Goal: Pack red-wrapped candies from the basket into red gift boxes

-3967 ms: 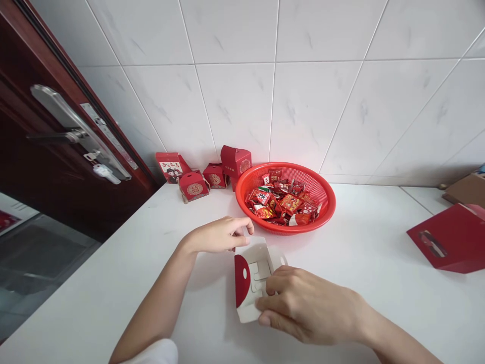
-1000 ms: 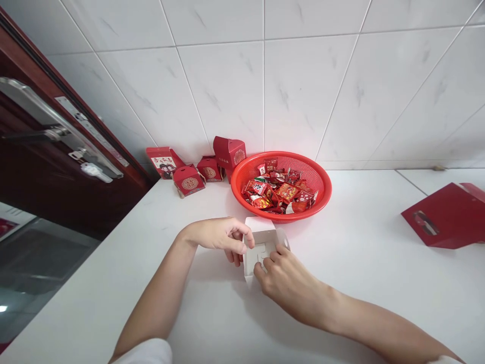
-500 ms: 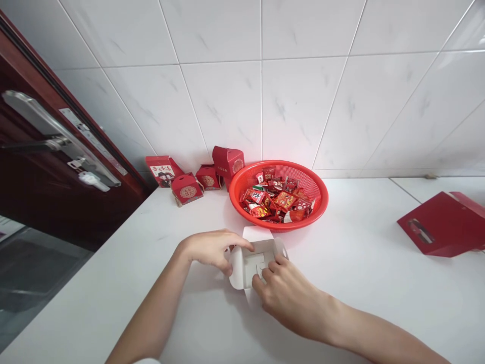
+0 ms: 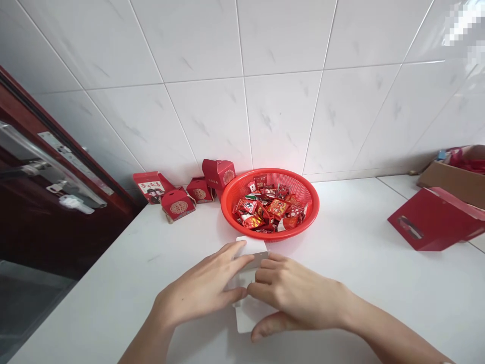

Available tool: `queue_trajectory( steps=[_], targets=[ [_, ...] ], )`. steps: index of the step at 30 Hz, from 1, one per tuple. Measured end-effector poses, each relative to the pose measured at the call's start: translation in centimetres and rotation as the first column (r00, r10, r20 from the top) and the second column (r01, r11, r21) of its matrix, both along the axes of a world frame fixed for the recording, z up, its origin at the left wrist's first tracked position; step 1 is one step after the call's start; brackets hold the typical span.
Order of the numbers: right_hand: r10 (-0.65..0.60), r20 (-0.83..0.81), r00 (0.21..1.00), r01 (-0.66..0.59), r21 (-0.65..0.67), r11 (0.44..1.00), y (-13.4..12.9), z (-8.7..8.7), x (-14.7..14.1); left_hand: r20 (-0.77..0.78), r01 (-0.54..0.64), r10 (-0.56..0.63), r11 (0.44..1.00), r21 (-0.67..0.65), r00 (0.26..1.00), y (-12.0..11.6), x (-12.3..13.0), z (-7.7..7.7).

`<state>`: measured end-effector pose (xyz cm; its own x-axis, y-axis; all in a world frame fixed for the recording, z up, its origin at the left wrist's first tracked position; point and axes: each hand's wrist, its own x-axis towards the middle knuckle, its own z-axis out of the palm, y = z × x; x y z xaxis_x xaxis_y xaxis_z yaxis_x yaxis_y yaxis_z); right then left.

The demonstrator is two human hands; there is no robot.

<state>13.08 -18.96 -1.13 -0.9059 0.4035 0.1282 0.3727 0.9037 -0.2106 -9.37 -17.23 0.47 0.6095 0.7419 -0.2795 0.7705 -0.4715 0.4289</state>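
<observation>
A small paper box (image 4: 247,275) with a white inside lies between my hands, its top facing up. One white flap (image 4: 251,245) points toward the basket and another white flap (image 4: 248,314) toward me. Over the box's left side, my left hand (image 4: 206,283) grips it, thumb near the front and fingers at the back. My right hand (image 4: 291,290) has its fingers curled over the right side, thumb stretched out beside the near flap. The hands hide both side walls.
Just behind the box is a red plastic basket (image 4: 312,215) of red-wrapped sweets (image 4: 271,207). Several red gift boxes (image 4: 179,203) stand by the wall at left. To the right are a larger red box (image 4: 428,222) and a cardboard box (image 4: 450,179). A door (image 4: 64,217) is at left.
My left hand has moved from beside the box to over its left side. The right thumb has come out of the box and stretched out. The view has shifted right.
</observation>
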Motion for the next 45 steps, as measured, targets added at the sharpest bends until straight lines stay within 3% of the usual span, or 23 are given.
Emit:
queue_trajectory(
  steps=[3,5,8,12,16,22,29,33,35,37,40,42,43,45],
  targets=[
    [-0.061,-0.143,0.988,0.043,-0.127,0.991,2.1,0.6,2.0,-0.057,-0.007,0.006,1.0,-0.013,0.998,0.1,0.1,0.2],
    [-0.23,-0.209,0.951,0.183,-0.222,0.958,4.7,0.8,3.6,-0.056,-0.002,0.001,1.0,-0.013,0.998,0.2,0.0,0.3],
    [-0.462,-0.177,0.869,0.384,-0.347,0.856,10.3,0.7,5.4,-0.007,0.017,-0.017,1.0,0.018,1.0,0.2,0.0,0.4],
    [-0.707,-0.035,0.707,0.68,-0.241,0.692,18.0,-0.2,5.3,0.061,0.055,-0.059,0.996,0.064,0.996,0.3,0.3,0.6],
    [-0.743,0.009,0.669,0.73,-0.192,0.656,23.0,-1.0,3.3,0.099,0.052,-0.059,0.997,0.063,0.993,0.4,0.7,0.9],
    [-0.767,0.073,0.638,0.764,-0.184,0.618,26.8,-2.2,1.6,0.145,0.054,-0.062,0.997,0.055,0.988,0.6,0.7,1.4],
    [-0.757,0.035,0.653,0.717,-0.349,0.603,27.6,-3.2,0.6,0.193,0.047,-0.053,0.998,0.038,0.98,0.9,0.3,1.4],
    [-0.715,-0.113,0.69,0.568,-0.528,0.632,26.8,-1.8,0.0,0.317,0.025,-0.034,0.999,0.03,0.948,1.7,0.1,0.8],
    [-0.688,-0.244,0.684,0.459,-0.588,0.666,26.1,-0.3,-0.3,0.458,-0.035,0.02,0.999,0.024,0.889,2.5,0.1,0.0],
    [-0.648,-0.365,0.669,0.352,-0.612,0.708,24.8,1.3,-0.4,0.623,-0.164,0.148,0.986,-0.031,0.768,3.7,0.3,-0.8],
    [-0.549,-0.514,0.659,0.194,-0.589,0.784,21.5,2.7,-0.4,0.802,-0.333,0.4,0.904,-0.267,0.444,5.7,0.7,-2.0],
    [-0.363,-0.697,0.619,0.033,-0.439,0.898,18.5,2.6,-0.1,0.827,-0.305,0.516,0.843,-0.444,0.223,6.8,0.9,-2.4],
    [-0.287,-0.74,0.608,0.016,-0.35,0.937,17.0,2.2,0.1,0.825,-0.269,0.548,0.822,-0.502,0.135,7.2,1.0,-2.5],
    [-0.2,-0.743,0.639,0.052,-0.218,0.975,14.4,1.1,0.4,0.824,-0.209,0.565,0.81,-0.548,0.029,7.8,1.3,-2.6]
  ],
)
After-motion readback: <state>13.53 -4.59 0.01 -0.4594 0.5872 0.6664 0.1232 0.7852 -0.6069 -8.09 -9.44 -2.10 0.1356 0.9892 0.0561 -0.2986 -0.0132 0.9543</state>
